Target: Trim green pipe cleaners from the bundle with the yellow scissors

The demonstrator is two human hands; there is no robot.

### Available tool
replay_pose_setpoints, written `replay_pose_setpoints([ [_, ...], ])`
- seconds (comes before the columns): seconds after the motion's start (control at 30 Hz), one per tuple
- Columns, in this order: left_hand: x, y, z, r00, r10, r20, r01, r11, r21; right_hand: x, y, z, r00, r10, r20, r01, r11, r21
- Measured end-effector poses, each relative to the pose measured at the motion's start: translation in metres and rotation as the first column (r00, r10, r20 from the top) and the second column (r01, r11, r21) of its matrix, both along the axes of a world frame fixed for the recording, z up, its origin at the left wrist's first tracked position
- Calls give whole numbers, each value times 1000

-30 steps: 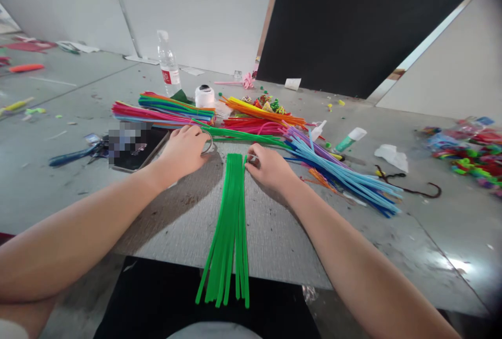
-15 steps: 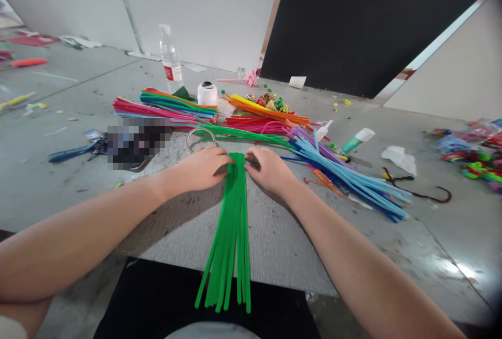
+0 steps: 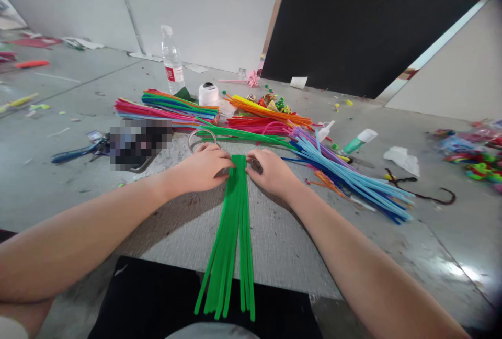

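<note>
A flat row of green pipe cleaners point(image 3: 234, 208) lies on the grey board point(image 3: 274, 245), its far ends level and its near ends fanned out past the board's front edge. My left hand point(image 3: 207, 169) presses on the row's left side near the top, fingers curled against it. On the right side, my right hand point(image 3: 269, 170) pinches the row's edge between thumb and fingers. Just beyond my left hand stands a metal ring point(image 3: 202, 132), partly hidden by the hand. Loose green pipe cleaners point(image 3: 251, 136) lie across behind both hands.
Behind are bundles of coloured pipe cleaners point(image 3: 176, 106), a water bottle point(image 3: 171, 61) and a white spool point(image 3: 208, 94). Light blue pipe cleaners point(image 3: 349, 177) and a glue stick point(image 3: 360, 141) lie to the right. A blurred dark object point(image 3: 139, 143) sits at left.
The near ends of the green row have spread a little wider, with a larger gap between the right strands and the rest. Both hands stay at its top edges.
</note>
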State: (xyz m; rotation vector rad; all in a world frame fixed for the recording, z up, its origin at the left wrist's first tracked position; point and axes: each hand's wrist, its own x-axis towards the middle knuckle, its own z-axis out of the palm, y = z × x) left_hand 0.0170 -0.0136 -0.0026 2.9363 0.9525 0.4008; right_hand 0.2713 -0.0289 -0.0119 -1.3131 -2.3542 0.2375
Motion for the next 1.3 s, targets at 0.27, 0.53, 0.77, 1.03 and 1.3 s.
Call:
replay_pose_setpoints([
  [0.27, 4, -3, -1, 996, -93, -6, 93, 994, 62, 2, 0, -1, 999, -40, -28, 39, 999, -11],
  [0.53, 16, -3, -15, 967, -234, -96, 241, 968, 68, 0, -3, 0, 999, -38, -2, 38, 999, -11],
  [0.77, 18, -1, -16, 966, -251, -54, 254, 965, 68, 0, -3, -1, 1000, -20, -6, 20, 1000, 2],
  [1.03, 21, 3, -21, 970, -242, 9, 241, 969, 58, -2, -5, -1, 1000, -19, -2, 19, 1000, -7],
  [1.3, 15, 3, -14, 979, -190, 76, 185, 980, 76, 1, -6, -1, 1000, 0, -19, 0, 1000, -3],
])
